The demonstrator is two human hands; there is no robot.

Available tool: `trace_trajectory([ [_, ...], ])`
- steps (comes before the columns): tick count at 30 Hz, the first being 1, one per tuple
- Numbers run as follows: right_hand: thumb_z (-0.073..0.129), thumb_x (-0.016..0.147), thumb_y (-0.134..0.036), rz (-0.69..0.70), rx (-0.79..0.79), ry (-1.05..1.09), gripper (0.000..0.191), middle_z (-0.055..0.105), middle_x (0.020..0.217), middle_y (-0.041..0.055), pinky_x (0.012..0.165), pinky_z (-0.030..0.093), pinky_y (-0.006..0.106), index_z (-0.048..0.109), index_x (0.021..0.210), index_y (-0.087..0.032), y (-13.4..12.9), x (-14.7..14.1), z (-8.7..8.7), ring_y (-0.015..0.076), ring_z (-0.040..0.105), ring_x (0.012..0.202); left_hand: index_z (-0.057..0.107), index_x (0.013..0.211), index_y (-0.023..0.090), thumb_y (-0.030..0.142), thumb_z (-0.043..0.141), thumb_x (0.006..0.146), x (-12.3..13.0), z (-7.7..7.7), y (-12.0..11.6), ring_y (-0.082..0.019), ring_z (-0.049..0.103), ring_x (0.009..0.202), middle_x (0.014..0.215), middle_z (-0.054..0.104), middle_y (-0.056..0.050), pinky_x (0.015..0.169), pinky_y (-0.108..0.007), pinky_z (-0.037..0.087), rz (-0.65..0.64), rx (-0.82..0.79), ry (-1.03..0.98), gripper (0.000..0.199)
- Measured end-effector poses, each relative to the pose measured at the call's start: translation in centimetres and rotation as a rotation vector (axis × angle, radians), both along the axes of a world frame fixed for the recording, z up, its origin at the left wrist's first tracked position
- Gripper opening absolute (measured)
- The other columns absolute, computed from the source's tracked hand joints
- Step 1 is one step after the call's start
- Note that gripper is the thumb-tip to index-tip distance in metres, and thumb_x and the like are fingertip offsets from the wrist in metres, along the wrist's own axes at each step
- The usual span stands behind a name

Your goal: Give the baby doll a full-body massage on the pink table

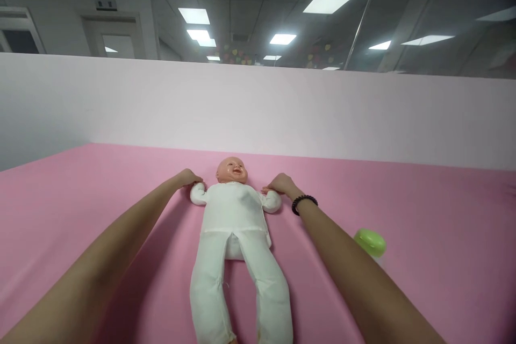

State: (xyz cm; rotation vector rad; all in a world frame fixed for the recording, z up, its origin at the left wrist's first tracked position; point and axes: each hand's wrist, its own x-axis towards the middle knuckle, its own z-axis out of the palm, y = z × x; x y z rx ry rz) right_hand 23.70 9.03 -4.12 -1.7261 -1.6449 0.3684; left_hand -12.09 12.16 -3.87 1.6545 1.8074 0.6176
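A baby doll [235, 212] with a white cloth body lies on its back on the pink surface, its smiling head away from me and its legs towards me. My left hand [187, 178] is closed on the doll's hand at the left. On the other side, my right hand [282, 185] has its fingers closed at the doll's other hand, beside the bent white arm. Both of the doll's arms are bent up by its shoulders. A dark beaded bracelet [304, 203] is on my right wrist.
A green rounded object [370, 242] with a pale part beneath it lies right of my right forearm, partly hidden. The pink surface [423, 215] ends at a low white wall [258, 110]. Glass panels and a door [115, 40] stand beyond.
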Motion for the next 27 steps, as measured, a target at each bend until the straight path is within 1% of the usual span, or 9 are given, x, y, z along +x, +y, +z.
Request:
trace_trajectory([
  [3,0.073,0.074,-0.018,-0.047,0.009,0.058,0.007,0.073,0.073,0.0101,0.067,0.054,0.027,0.071,0.069,-0.013,-1.1,0.3,1.4,0.0208,0.069,0.071,0.070,0.062,0.015,0.046,0.076,0.066,-1.0,0.8,-0.9,-0.021,0.063,0.070,0.064,0.067,-0.005,0.064,-0.030,0.046,-0.066,0.158,-0.103,0.032],
  [5,0.068,0.081,-0.023,-0.034,0.120,0.098,0.014,0.075,0.097,0.0096,0.078,0.055,0.026,0.073,0.093,-0.015,-3.4,0.8,3.2,0.0196,0.070,0.088,0.076,0.087,0.018,0.051,0.071,0.074,-1.8,1.8,-2.9,-0.023,0.067,0.087,0.090,0.074,-0.008,0.075,-0.030,0.051,-0.137,0.401,-0.188,0.036],
  [8,0.063,0.086,-0.025,0.213,0.435,0.015,0.013,0.074,0.098,0.0069,0.079,0.057,0.030,0.071,0.095,-0.019,-9.2,1.8,4.8,0.0196,0.070,0.087,0.074,0.104,0.022,0.049,0.065,0.083,-3.0,2.4,-7.7,-0.024,0.068,0.097,0.106,0.074,-0.009,0.085,-0.033,0.053,-0.329,0.744,-0.054,0.035],
  [11,0.058,0.093,-0.022,0.667,0.507,-0.383,0.012,0.071,0.089,0.0040,0.074,0.057,0.029,0.069,0.094,-0.023,-15.5,2.5,3.2,0.0177,0.068,0.079,0.074,0.098,0.025,0.035,0.059,0.091,-3.8,1.3,-13.1,-0.020,0.069,0.089,0.096,0.074,-0.006,0.083,-0.030,0.054,-0.715,0.783,0.180,0.020],
  [16,0.050,0.097,-0.013,0.827,0.607,-0.592,0.024,0.072,0.089,0.0042,0.071,0.058,0.028,0.067,0.110,-0.024,-19.6,3.0,-0.8,0.0167,0.068,0.077,0.071,0.109,0.033,0.018,0.045,0.097,-3.8,-0.3,-17.3,-0.018,0.068,0.089,0.102,0.075,-0.001,0.086,-0.029,0.052,-0.997,0.684,0.289,0.032],
  [18,0.056,0.095,-0.016,0.750,0.627,-0.471,0.020,0.073,0.093,0.0041,0.073,0.059,0.029,0.068,0.110,-0.024,-18.3,3.0,-0.3,0.0170,0.070,0.081,0.072,0.107,0.030,0.022,0.051,0.095,-3.5,0.3,-16.3,-0.018,0.068,0.089,0.100,0.075,-0.002,0.084,-0.029,0.053,-0.908,0.742,0.235,0.026],
  [21,0.067,0.088,-0.026,0.397,0.639,-0.150,0.013,0.075,0.096,0.0046,0.080,0.060,0.034,0.072,0.101,-0.025,-13.9,2.6,2.3,0.0207,0.071,0.086,0.075,0.104,0.025,0.037,0.064,0.087,-2.8,1.6,-12.3,-0.021,0.069,0.093,0.103,0.075,-0.005,0.084,-0.030,0.053,-0.449,0.808,-0.032,0.023],
  [23,0.068,0.085,-0.028,0.142,0.524,0.061,0.013,0.076,0.095,0.0052,0.082,0.059,0.035,0.075,0.094,-0.023,-10.0,2.1,3.6,0.0227,0.072,0.087,0.076,0.105,0.023,0.046,0.067,0.082,-2.5,2.0,-8.7,-0.024,0.068,0.098,0.108,0.075,-0.007,0.085,-0.033,0.053,-0.139,0.675,-0.230,0.034],
  [27,0.070,0.073,-0.018,-0.002,0.114,0.032,0.005,0.076,0.084,0.0065,0.076,0.055,0.029,0.076,0.073,-0.018,-2.9,0.7,2.7,0.0229,0.071,0.084,0.078,0.070,0.020,0.042,0.077,0.061,-1.7,0.6,-2.0,-0.025,0.068,0.081,0.077,0.075,-0.007,0.071,-0.032,0.051,-0.067,0.260,-0.208,0.024],
])
